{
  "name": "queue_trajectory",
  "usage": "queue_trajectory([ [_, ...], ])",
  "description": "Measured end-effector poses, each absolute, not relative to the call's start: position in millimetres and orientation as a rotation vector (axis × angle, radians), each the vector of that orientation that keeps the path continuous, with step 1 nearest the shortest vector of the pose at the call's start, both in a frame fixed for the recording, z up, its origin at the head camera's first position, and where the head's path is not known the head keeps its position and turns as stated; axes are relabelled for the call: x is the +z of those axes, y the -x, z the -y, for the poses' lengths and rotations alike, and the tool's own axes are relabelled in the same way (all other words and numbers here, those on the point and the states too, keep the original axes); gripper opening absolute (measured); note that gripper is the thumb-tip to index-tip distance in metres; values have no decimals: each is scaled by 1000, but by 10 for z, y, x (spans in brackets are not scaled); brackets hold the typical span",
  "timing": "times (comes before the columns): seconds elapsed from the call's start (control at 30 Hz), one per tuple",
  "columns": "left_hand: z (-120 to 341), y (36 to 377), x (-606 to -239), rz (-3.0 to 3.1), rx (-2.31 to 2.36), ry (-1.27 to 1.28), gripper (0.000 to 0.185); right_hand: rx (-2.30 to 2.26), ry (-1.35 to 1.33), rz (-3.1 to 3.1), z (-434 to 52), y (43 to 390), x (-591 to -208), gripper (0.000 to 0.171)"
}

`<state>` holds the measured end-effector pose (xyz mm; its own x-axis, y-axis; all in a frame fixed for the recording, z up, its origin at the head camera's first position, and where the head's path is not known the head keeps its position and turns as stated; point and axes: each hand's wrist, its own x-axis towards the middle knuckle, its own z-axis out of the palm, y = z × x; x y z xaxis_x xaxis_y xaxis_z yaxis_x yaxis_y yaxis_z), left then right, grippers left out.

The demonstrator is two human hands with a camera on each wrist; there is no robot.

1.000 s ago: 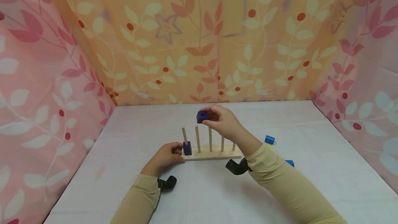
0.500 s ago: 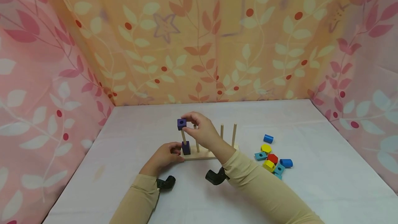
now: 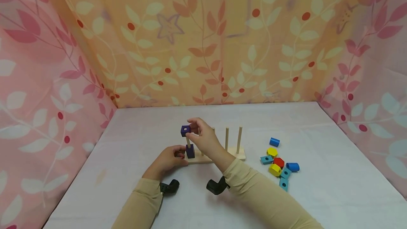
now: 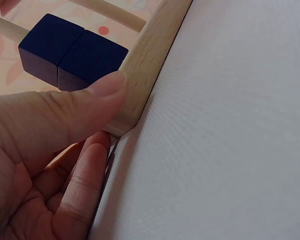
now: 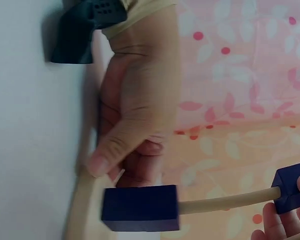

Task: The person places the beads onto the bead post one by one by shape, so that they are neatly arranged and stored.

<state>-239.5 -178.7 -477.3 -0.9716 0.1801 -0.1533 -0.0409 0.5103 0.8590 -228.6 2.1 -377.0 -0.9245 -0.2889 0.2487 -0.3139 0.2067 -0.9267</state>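
Observation:
A wooden base carries a row of upright pegs. One purple cube sits at the foot of the leftmost peg. My right hand pinches a second purple cube at that peg's tip. The right wrist view shows the held cube at the end of the peg, far from the lower cube. My left hand grips the base's left end, and its thumb presses on the wood beside the lower cube.
Loose blocks lie right of the base: a blue cylinder, a yellow piece, a red one, another blue cylinder and teal pieces. Patterned cloth walls close in three sides of the white table.
My right hand carried the purple cube left from above the middle pegs to the leftmost peg and lowered it onto the tip. My left hand stayed on the base.

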Motion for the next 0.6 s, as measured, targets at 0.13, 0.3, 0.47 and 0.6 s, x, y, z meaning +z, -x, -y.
queue_trajectory([
  [0.13, 1786, 2400, -4763, -2519, 1451, -131, 51, 1904, -539, 2429, -18, 2280, -3851, 51],
  [0.3, 1800, 2411, -4780, -2503, 1471, -163, 52, 1916, -500, 2404, -8, 2265, -3988, 54],
  [0.47, 1796, 2404, -4783, -2520, 1471, -172, 52, 1894, -460, 2418, 8, 2264, -4125, 40],
  [0.6, 1787, 2399, -4778, -2523, 1471, -140, 48, 1890, -414, 2441, 20, 2262, -4212, 28],
])
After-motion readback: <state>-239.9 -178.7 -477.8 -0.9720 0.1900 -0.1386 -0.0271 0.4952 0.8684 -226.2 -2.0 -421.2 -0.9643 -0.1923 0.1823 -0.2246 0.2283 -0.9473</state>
